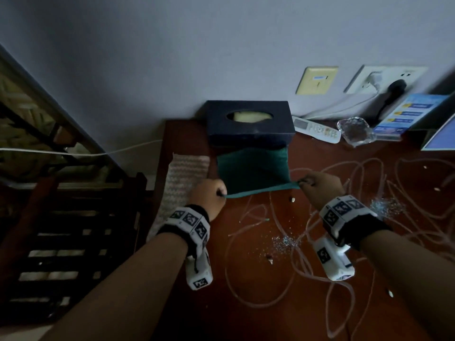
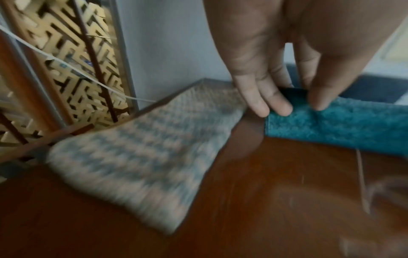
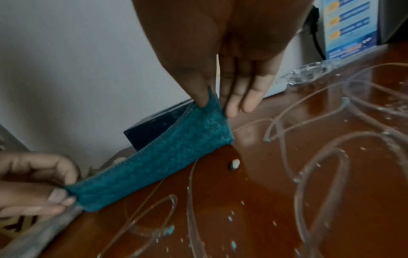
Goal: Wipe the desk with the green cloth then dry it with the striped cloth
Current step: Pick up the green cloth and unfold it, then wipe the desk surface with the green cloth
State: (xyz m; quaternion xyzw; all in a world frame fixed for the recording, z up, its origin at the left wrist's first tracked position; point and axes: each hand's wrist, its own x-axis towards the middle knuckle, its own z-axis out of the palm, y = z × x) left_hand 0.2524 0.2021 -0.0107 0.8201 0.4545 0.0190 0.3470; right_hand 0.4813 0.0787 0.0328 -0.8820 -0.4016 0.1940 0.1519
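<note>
A: Hands?
B: Left hand (image 1: pixel 209 193) pinches the green cloth's (image 1: pixel 253 168) left near corner; right hand (image 1: pixel 320 184) pinches the right near corner.
A: Cloth position?
B: Near edge stretched taut between them, lifted off the desk (image 1: pixel 283 303); long axis left-right, far edge at the tissue box (image 1: pixel 248 124).
A: Striped cloth (image 1: pixel 182 178)?
B: Flat along the desk's left edge, just beside the left hand.

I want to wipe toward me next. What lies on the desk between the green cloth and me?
Both hands, left hand and right hand, already pinch the green cloth. In its path on the desk lie looping clear tubing, glittery bits and small crumbs.
</note>
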